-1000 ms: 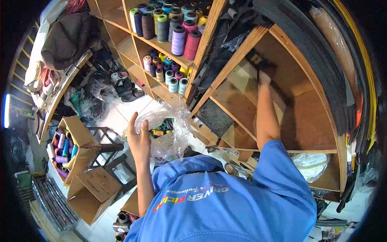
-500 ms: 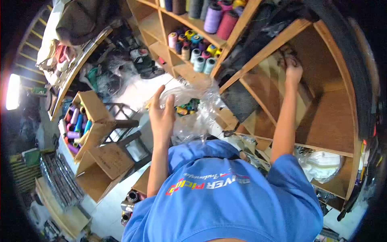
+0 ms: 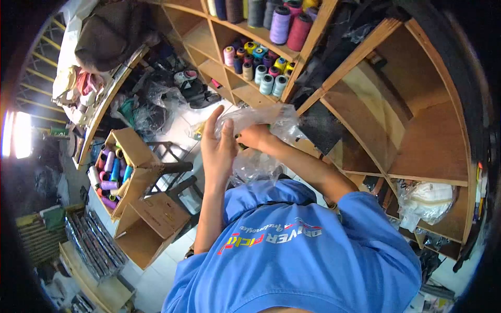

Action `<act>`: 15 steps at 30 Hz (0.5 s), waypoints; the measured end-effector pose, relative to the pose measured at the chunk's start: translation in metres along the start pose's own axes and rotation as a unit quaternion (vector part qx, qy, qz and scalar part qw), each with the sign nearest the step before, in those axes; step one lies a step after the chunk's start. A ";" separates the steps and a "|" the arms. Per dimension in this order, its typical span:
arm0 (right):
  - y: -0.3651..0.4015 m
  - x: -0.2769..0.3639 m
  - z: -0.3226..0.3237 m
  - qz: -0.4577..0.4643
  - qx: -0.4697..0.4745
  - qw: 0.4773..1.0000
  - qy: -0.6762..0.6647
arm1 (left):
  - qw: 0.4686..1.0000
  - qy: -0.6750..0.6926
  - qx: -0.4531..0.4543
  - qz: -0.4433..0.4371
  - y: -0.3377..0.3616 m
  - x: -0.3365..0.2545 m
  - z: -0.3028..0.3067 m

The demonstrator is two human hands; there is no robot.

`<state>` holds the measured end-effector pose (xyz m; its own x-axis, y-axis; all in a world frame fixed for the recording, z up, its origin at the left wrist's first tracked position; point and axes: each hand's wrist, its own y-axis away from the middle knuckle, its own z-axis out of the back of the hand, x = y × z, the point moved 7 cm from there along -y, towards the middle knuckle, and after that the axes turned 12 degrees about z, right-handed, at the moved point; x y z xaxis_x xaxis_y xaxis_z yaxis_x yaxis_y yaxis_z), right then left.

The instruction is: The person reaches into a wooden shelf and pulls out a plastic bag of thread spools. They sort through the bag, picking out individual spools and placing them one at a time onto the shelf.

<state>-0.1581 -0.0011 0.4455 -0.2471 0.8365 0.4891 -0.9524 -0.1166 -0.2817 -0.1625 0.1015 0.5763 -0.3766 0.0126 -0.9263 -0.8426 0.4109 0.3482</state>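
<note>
My left hand is raised at the centre, thumb and a finger apart, with the film of a clear plastic bag caught at it. My right hand reaches across to the bag's mouth. Its fingers are curled, and a small dark thing shows at their tips, partly hidden by the hand and the film. Below both hands the rest of the bag bulges above the blue shirt.
A wooden rack holds many thread spools at the top. Another wooden shelf unit stands at the right, with a dark item inside. Cardboard boxes, one with spools, are at the left.
My right hand has left the right shelf compartment and moved left and down to the bag. My left hand stays raised at the bag. The view has shifted slightly.
</note>
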 end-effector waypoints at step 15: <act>0.129 -0.038 0.272 -0.256 -0.372 0.834 -0.318 | 0.999 0.037 -0.014 0.004 -0.027 0.007 0.011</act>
<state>-0.3203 -0.1936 0.6150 -0.1112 0.1940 0.9747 -0.6462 0.7310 -0.2192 -0.1384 0.1005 0.5585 -0.4110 -0.0524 -0.9101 -0.8492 0.3852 0.3613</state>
